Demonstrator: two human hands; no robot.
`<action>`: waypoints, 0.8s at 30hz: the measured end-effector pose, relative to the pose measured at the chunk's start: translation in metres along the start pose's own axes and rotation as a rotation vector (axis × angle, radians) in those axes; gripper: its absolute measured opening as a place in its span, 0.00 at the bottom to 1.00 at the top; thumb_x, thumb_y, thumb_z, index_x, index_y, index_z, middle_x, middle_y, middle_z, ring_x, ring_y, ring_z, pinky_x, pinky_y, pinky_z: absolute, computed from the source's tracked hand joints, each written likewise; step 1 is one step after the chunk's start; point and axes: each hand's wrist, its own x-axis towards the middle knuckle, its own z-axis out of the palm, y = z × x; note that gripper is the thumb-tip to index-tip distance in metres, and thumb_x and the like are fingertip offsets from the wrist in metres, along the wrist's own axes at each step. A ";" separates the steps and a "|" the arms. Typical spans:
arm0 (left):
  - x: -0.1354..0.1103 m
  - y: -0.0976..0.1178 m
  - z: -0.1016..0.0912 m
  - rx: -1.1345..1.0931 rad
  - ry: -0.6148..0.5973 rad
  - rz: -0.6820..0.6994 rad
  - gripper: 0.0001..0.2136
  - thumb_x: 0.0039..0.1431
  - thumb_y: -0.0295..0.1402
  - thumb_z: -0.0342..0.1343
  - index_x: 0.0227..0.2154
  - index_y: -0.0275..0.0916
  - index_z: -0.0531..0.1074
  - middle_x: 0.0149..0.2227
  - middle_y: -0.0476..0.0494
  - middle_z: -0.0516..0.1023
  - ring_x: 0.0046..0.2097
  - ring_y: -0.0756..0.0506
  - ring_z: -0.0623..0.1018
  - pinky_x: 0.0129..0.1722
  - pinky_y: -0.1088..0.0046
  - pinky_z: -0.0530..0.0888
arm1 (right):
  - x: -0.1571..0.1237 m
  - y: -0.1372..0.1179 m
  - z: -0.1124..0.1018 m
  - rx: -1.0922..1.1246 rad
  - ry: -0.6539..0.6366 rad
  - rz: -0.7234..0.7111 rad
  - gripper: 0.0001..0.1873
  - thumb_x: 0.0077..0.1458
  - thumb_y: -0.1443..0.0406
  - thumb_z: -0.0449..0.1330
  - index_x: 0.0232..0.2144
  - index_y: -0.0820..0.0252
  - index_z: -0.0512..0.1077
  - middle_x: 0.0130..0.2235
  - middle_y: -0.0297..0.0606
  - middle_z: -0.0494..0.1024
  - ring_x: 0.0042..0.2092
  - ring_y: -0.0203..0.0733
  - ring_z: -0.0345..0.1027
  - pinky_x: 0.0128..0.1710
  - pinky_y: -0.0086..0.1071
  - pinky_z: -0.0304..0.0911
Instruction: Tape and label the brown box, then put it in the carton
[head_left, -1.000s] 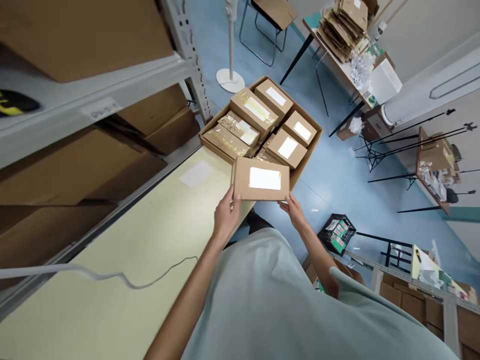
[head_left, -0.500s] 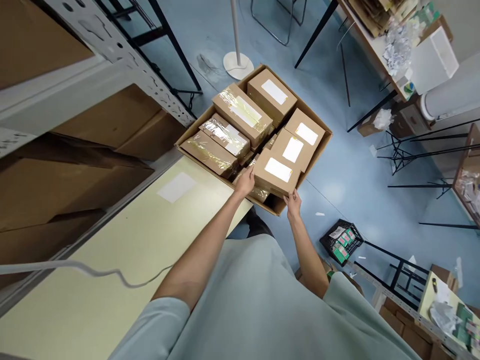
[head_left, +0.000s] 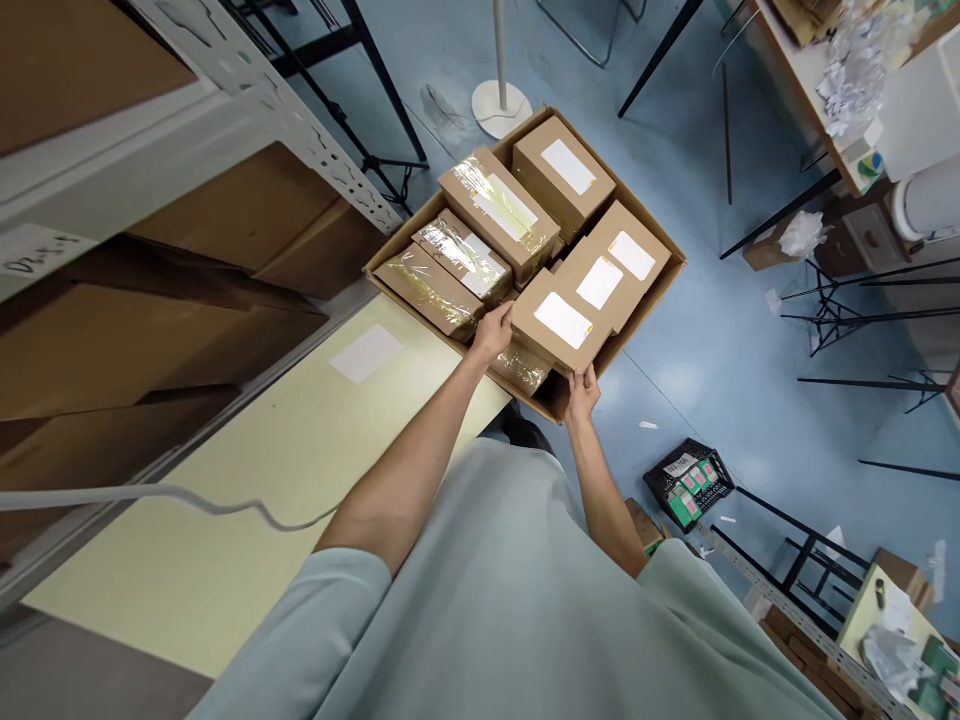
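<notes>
A large open carton (head_left: 643, 302) holds several smaller brown boxes, some wrapped in shiny clear tape. Both my hands grip the nearest white-labelled cardboard box (head_left: 538, 290) in it. My left hand (head_left: 493, 333) has its fingers on the box's left corner. With thumb and fingers, my right hand (head_left: 582, 394) pinches the near right corner. This box lies in line with two more labelled boxes behind it. Under its near side shows a taped box (head_left: 523, 368). Four-sided taped parcels, such as a taped box (head_left: 429, 290), fill the carton's left side.
The carton partly rests on a pale yellow tabletop (head_left: 285, 440) bearing a white paper sheet (head_left: 366, 353). Metal shelving (head_left: 247, 95) with cartons stands left. A white pole base (head_left: 501, 108) is behind the carton. On the floor at right sits a black crate (head_left: 690, 484) with green packets.
The held box has shifted slightly away from the carton's near corner, showing more of the taped box beneath. My hands have moved with it. The camera view has also shifted a little.
</notes>
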 end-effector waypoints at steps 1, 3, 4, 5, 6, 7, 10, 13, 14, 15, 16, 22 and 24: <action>0.001 -0.001 0.001 0.005 0.011 -0.015 0.25 0.74 0.28 0.54 0.71 0.35 0.79 0.68 0.33 0.83 0.68 0.32 0.81 0.74 0.51 0.73 | 0.000 0.002 0.002 0.005 0.018 0.000 0.46 0.72 0.47 0.63 0.81 0.65 0.62 0.78 0.53 0.70 0.74 0.52 0.71 0.73 0.53 0.72; 0.002 -0.002 0.001 0.009 0.020 -0.020 0.25 0.74 0.28 0.54 0.70 0.34 0.79 0.68 0.33 0.83 0.67 0.32 0.82 0.74 0.52 0.73 | -0.001 0.006 0.003 0.030 0.061 -0.007 0.47 0.72 0.48 0.62 0.82 0.65 0.59 0.80 0.53 0.65 0.76 0.53 0.69 0.74 0.53 0.71; 0.001 -0.002 0.000 0.002 0.012 -0.012 0.25 0.74 0.28 0.55 0.70 0.34 0.79 0.68 0.34 0.83 0.67 0.33 0.82 0.73 0.52 0.74 | -0.002 0.008 0.002 0.044 0.081 -0.013 0.47 0.73 0.48 0.62 0.83 0.65 0.58 0.81 0.53 0.63 0.76 0.53 0.69 0.74 0.53 0.70; 0.001 -0.002 0.000 -0.008 -0.002 -0.001 0.25 0.75 0.29 0.55 0.70 0.35 0.79 0.67 0.35 0.83 0.66 0.33 0.83 0.72 0.53 0.75 | -0.002 0.010 0.002 0.054 0.095 -0.018 0.48 0.73 0.48 0.62 0.83 0.65 0.57 0.82 0.53 0.61 0.77 0.53 0.68 0.75 0.53 0.70; 0.000 -0.002 0.000 -0.021 -0.017 0.011 0.24 0.75 0.30 0.56 0.70 0.35 0.79 0.67 0.35 0.84 0.65 0.33 0.83 0.72 0.53 0.76 | -0.002 0.011 0.001 0.059 0.099 -0.023 0.48 0.73 0.49 0.62 0.84 0.66 0.56 0.83 0.53 0.60 0.77 0.53 0.67 0.75 0.53 0.70; -0.001 -0.003 0.000 -0.034 -0.031 0.017 0.24 0.75 0.30 0.57 0.71 0.36 0.79 0.67 0.36 0.84 0.64 0.33 0.84 0.72 0.53 0.76 | -0.003 0.011 0.001 0.058 0.099 -0.023 0.48 0.74 0.49 0.61 0.84 0.66 0.55 0.83 0.53 0.59 0.78 0.53 0.66 0.76 0.53 0.69; -0.002 -0.005 0.002 -0.067 -0.030 0.002 0.24 0.76 0.30 0.57 0.71 0.34 0.78 0.67 0.35 0.84 0.66 0.34 0.83 0.73 0.54 0.75 | -0.001 0.011 0.003 0.062 0.123 0.014 0.46 0.75 0.50 0.60 0.84 0.65 0.55 0.83 0.52 0.60 0.79 0.53 0.65 0.76 0.54 0.68; -0.001 -0.006 0.004 -0.094 -0.010 -0.047 0.23 0.77 0.31 0.58 0.70 0.34 0.79 0.68 0.34 0.83 0.67 0.35 0.82 0.73 0.55 0.74 | 0.002 0.008 0.003 0.102 0.147 0.065 0.44 0.74 0.55 0.62 0.83 0.64 0.56 0.82 0.51 0.62 0.78 0.53 0.67 0.76 0.55 0.69; 0.000 -0.006 0.004 -0.098 -0.009 -0.057 0.23 0.77 0.32 0.58 0.70 0.35 0.79 0.68 0.35 0.83 0.66 0.35 0.82 0.73 0.54 0.75 | 0.002 0.007 0.002 0.109 0.149 0.069 0.44 0.73 0.56 0.63 0.83 0.64 0.57 0.81 0.51 0.63 0.78 0.53 0.67 0.76 0.55 0.69; 0.000 -0.006 0.003 -0.099 -0.012 -0.059 0.23 0.77 0.32 0.59 0.70 0.36 0.79 0.67 0.36 0.84 0.66 0.34 0.82 0.72 0.52 0.75 | 0.002 0.007 -0.001 0.111 0.145 0.063 0.45 0.73 0.55 0.63 0.83 0.64 0.58 0.81 0.52 0.64 0.77 0.54 0.68 0.76 0.56 0.69; 0.001 -0.006 0.002 -0.097 -0.016 -0.051 0.23 0.76 0.33 0.59 0.70 0.37 0.80 0.66 0.37 0.85 0.66 0.34 0.82 0.72 0.51 0.76 | 0.002 0.007 -0.003 0.107 0.138 0.046 0.45 0.73 0.54 0.64 0.83 0.64 0.58 0.80 0.52 0.65 0.77 0.55 0.68 0.76 0.56 0.70; 0.007 -0.013 0.003 -0.089 -0.025 0.036 0.23 0.74 0.30 0.59 0.68 0.35 0.80 0.66 0.36 0.85 0.65 0.34 0.82 0.72 0.53 0.75 | 0.007 0.019 -0.010 0.071 0.096 0.002 0.46 0.71 0.55 0.64 0.83 0.65 0.58 0.80 0.55 0.65 0.76 0.55 0.69 0.75 0.55 0.70; 0.008 -0.019 0.009 -0.090 -0.048 -0.003 0.23 0.71 0.27 0.59 0.67 0.34 0.81 0.65 0.34 0.85 0.64 0.37 0.83 0.72 0.56 0.76 | 0.012 0.023 -0.005 0.017 0.085 0.064 0.47 0.71 0.57 0.62 0.84 0.65 0.54 0.81 0.56 0.63 0.77 0.54 0.68 0.75 0.55 0.70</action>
